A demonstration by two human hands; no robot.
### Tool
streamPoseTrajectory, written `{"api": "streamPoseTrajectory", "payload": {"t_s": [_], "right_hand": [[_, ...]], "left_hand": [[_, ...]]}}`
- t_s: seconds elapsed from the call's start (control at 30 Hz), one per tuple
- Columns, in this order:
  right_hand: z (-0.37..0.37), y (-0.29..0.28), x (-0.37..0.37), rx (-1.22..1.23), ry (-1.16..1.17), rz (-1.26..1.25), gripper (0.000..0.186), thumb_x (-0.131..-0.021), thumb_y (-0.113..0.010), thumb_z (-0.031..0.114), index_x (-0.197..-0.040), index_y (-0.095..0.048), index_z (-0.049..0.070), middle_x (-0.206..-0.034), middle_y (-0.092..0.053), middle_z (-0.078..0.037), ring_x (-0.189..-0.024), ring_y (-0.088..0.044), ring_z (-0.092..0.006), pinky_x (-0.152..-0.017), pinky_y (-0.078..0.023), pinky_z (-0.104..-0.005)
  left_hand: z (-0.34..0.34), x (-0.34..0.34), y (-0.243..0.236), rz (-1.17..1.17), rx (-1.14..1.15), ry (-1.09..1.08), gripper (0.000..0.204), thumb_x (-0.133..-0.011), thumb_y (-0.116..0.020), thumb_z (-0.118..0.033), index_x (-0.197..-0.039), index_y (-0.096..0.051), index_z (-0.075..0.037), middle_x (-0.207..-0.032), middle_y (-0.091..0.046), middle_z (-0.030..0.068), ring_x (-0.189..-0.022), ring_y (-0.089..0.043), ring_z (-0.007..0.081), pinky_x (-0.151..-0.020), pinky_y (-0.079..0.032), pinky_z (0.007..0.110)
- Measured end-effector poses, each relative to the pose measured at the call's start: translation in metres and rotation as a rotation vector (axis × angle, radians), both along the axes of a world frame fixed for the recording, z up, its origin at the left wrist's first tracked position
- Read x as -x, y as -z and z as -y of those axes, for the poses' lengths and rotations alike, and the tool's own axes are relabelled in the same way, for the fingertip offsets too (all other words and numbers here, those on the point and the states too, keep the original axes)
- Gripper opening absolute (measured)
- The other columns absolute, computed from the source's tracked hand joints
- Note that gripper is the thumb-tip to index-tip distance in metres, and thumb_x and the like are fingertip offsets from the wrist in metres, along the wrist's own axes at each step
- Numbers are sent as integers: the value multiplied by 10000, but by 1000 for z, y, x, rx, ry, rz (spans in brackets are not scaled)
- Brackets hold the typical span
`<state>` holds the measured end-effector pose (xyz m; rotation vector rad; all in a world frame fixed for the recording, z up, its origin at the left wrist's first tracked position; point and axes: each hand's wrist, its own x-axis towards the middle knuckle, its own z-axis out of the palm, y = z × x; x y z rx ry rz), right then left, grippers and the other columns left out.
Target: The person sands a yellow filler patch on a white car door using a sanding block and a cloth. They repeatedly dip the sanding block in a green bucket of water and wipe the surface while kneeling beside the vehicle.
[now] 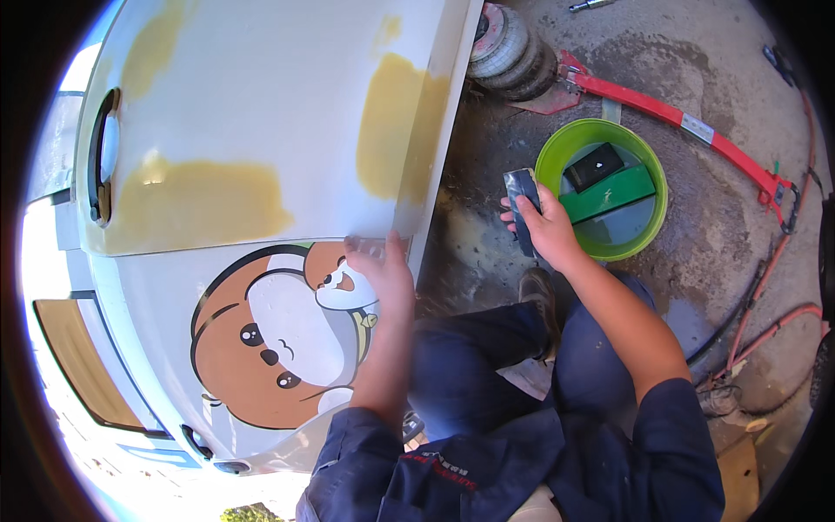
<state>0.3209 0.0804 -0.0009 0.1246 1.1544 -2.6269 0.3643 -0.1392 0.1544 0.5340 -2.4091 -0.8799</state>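
My left hand (383, 265) rests against the white car door (313, 104) near its lower edge, at the seam between two panels. Its fingers are apart and hold nothing; the hand is slightly blurred. Tan filler patches (400, 130) mark the far panel, while a brown-and-white cartoon animal decal (261, 344) covers the nearer one. My right hand (550, 228) grips a sanding block (522, 204) with a dark sheet around it, held between the door and a lime-green bucket (658, 187). Inside the bucket are a green block (613, 196), a black block (593, 167) and cloudy water.
Beyond the bucket stands a round ribbed air jack (513, 56) with a long red handle (648, 103) reaching right. Hoses (757, 322) run along the right side of the wet concrete floor (687, 226). A metal tool (591, 4) lies at the far edge.
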Motion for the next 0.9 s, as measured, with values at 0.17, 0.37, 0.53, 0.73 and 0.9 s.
{"api": "streamPoseTrajectory", "payload": {"t_s": [0.17,0.37,0.53,0.73,0.9], "right_hand": [[37,-2,32,73,-27,78,333,-1137,-566,188,-1414,-584,3,-1232,-736,-127,-1050,-739,-188,-884,-610,-339],[55,-1,59,36,-11,168,291,-1142,-542,164,-1368,-617,-3,-1273,-724,-110,-1158,-715,-207,-975,-588,-364],[45,-4,112,310,134,233,302,-1149,-493,124,-1415,-578,8,-1370,-684,-135,-1283,-685,-259,-1071,-580,-418],[32,-5,178,511,162,309,324,-1161,-496,239,-1378,-605,24,-1336,-707,-143,-1236,-710,-272,-1066,-586,-454],[27,-17,222,633,11,287,463,-1161,-439,455,-1272,-685,78,-1188,-785,-119,-1035,-782,-274,-938,-625,-492]], "left_hand": [[-5,17,-9,-239,-519,-55,716,-999,-699,-78,-1559,-266,29,-1396,-429,114,-1258,-478,224,-1106,-416,397],[-17,5,-18,-236,-778,34,245,-1046,-538,-174,-1262,-471,-79,-1212,-538,48,-1069,-509,165,-903,-441,368],[-25,-7,-16,-185,-519,150,159,-1106,-583,-200,-1167,-562,-54,-1062,-646,38,-860,-569,127,-727,-464,293],[-34,-17,-19,-181,-198,300,296,-1144,-579,-279,-1067,-661,-5,-802,-685,58,-597,-552,98,-549,-459,263],[-44,-18,-24,-165,-213,318,274,-1140,-589,-256,-1070,-661,0,-820,-694,66,-624,-586,110,-561,-487,268]]}}
